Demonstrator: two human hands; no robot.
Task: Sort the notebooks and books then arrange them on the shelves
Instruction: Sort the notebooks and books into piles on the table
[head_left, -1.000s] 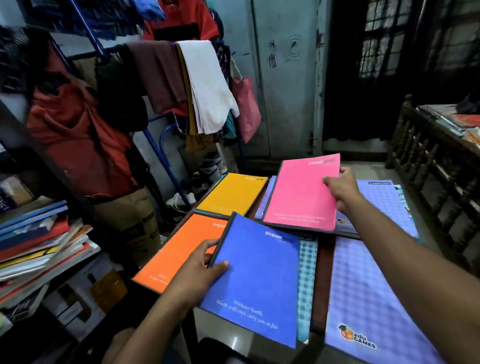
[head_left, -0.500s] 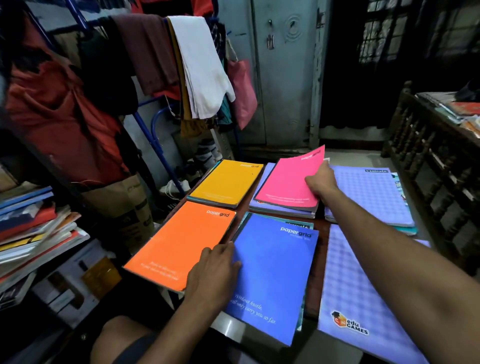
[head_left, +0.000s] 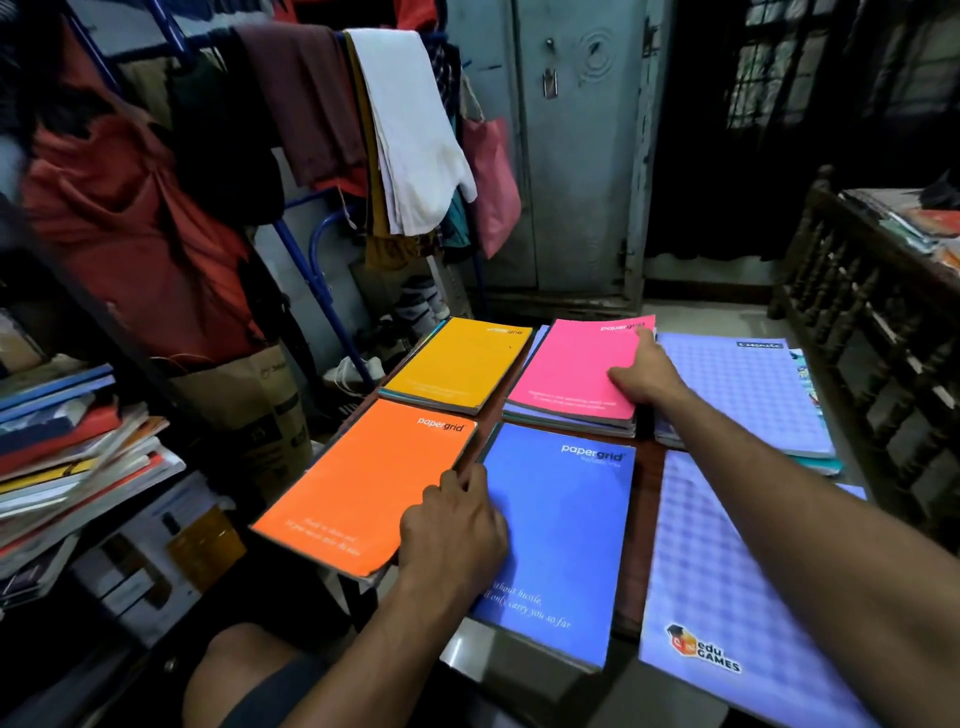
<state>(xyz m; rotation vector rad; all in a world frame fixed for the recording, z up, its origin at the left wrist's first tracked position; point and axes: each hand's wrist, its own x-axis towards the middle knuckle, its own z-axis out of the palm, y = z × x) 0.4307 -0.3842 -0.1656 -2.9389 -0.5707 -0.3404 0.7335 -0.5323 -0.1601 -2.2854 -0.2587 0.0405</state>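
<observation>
Head view. Worktop (head_left: 644, 499) centre frame, notebooks laid flat in grid. Orange notebook (head_left: 363, 483) lower left, blue notebook (head_left: 561, 535) just right of it. Yellow notebook (head_left: 460, 361) above orange. Pink notebook (head_left: 576, 366) tops small stack above blue. Two lilac checked notebooks (head_left: 748, 395) right side.

Left hand (head_left: 457, 525) grip: fingers curled, resting at seam between orange and blue; hold on either unclear.

Right hand (head_left: 644, 376) grip: fingers extended flat, pressing pink cover's right edge.

Book stack (head_left: 67, 457) on shelf, left edge.

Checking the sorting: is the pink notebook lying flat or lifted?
Flat: the pink papergrid notebook lies on its stack, right hand resting on it.
</observation>
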